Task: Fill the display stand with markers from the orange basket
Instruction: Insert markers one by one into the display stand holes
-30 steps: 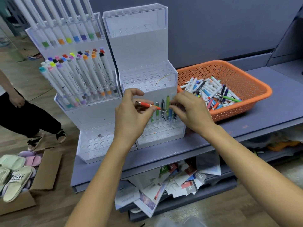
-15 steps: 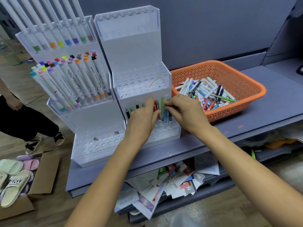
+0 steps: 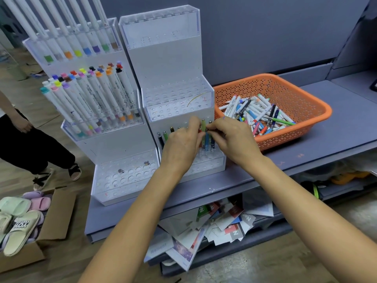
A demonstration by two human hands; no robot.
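On the lowest tier of the clear acrylic stepped display stand (image 3: 173, 58), both hands meet over a row of standing pens. The left hand (image 3: 181, 148) reaches in from below, back upward, fingers curled and pinching a short orange marker (image 3: 200, 130) at its tips. The right hand (image 3: 232, 137) comes in from the right, thumb and forefinger drawn into a pinch right against that marker and the upright lime-green pen (image 3: 203, 125); which of them it grips cannot be told. Four pen tops show left of the left hand, and three pens stand between the hands. One perforated orange plastic basket (image 3: 326, 113) sits just right of the stand on the grey shelf (image 3: 306, 152), holding a loose heap of markers (image 3: 259, 113) too tangled to count. There are two stands in all: the second acrylic stand (image 3: 114, 152), just to the left, carries white markers in its two upper tiers.
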